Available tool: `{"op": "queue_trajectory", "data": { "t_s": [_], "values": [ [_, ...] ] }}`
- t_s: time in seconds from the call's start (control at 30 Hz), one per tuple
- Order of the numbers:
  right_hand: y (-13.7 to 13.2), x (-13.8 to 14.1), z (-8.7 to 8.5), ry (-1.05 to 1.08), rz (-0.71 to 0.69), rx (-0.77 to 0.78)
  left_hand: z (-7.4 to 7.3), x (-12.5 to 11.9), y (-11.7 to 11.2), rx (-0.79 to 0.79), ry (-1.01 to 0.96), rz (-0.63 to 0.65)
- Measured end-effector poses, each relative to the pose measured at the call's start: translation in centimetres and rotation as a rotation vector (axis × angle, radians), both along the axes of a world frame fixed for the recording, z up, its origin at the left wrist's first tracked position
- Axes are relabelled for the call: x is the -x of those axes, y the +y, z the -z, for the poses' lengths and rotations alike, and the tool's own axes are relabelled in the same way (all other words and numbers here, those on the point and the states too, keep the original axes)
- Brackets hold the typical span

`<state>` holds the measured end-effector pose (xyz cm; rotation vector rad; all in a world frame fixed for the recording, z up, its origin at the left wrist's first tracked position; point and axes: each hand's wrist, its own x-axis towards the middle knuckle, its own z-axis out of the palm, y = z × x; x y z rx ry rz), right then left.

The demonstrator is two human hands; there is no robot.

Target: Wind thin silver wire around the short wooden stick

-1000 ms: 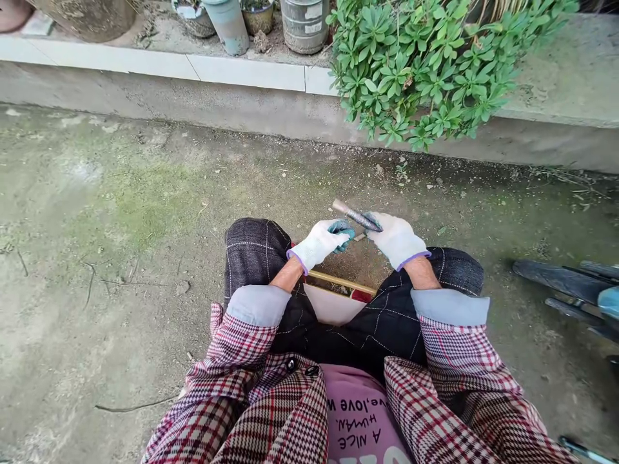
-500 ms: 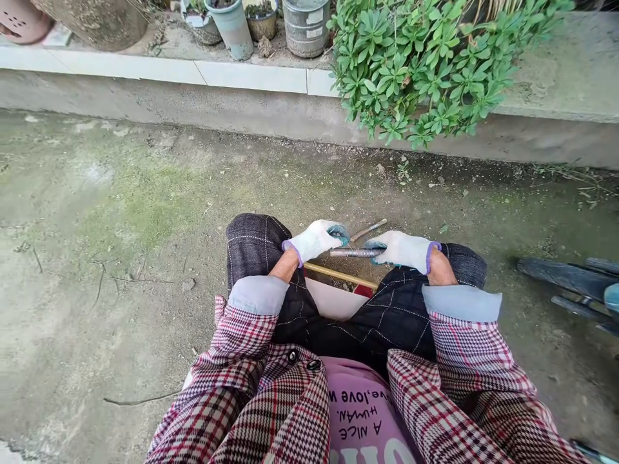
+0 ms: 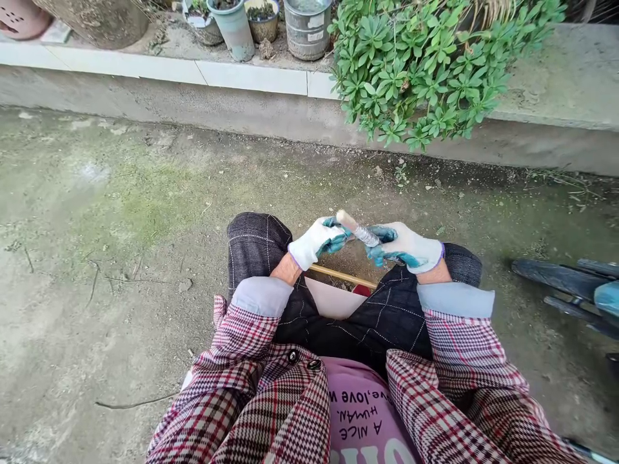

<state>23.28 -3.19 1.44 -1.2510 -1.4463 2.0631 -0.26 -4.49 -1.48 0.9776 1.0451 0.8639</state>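
Observation:
My right hand, in a white glove with a blue-green coated palm, is closed around a wooden stick wrapped in silvery wire or cord. The stick's bare pale end points up and toward my left hand. My left hand, gloved the same way, has its fingers curled together beside the stick. Whether it touches the stick, or what lies inside its fingers, I cannot make out. Both hands are between my knees, above the ground.
Beneath me is a pale seat edge with a yellowish bar. Potted plants and a metal bucket stand on the tiled ledge ahead. A leafy green bush overhangs it. A black wheeled thing is at the right. Twigs lie on the ground.
The wrapped stick has swung from lying level to tilting up, its bare end now raised. My right hand has turned to show more palm. A second thin stick seen between the hands is out of sight.

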Motion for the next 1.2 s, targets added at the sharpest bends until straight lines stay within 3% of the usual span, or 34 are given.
{"op": "queue_trajectory", "data": {
  "t_s": [0.13,0.23,0.33,0.43,0.63,0.8,0.97,1.2],
  "values": [
    [-0.4,2.0,0.8,0.094,0.191,-0.011,0.2,-0.5,0.5,0.123,-0.115,-0.12],
    [-0.4,2.7,1.0,0.106,0.256,0.002,0.1,-0.7,0.7,0.031,-0.013,-0.282],
    [-0.3,2.9,1.0,0.103,0.27,0.019,0.2,-1.0,0.4,-0.087,0.031,-0.352],
    [-0.3,2.9,1.1,0.102,0.263,0.02,0.4,-1.1,0.1,-0.114,0.032,-0.372],
    [-0.4,2.9,1.8,0.1,0.255,0.021,-0.5,-1.1,0.3,0.034,0.04,-0.41],
    [-0.4,2.8,1.6,0.102,0.254,0.007,-1.0,-1.0,0.2,0.056,0.013,-0.405],
    [-0.4,2.8,1.2,0.111,0.244,0.012,-1.1,-0.7,0.2,0.114,-0.017,-0.358],
    [-0.4,2.9,1.4,0.087,0.234,0.0,-0.7,-0.7,0.5,0.137,-0.024,-0.386]
  ]
}}
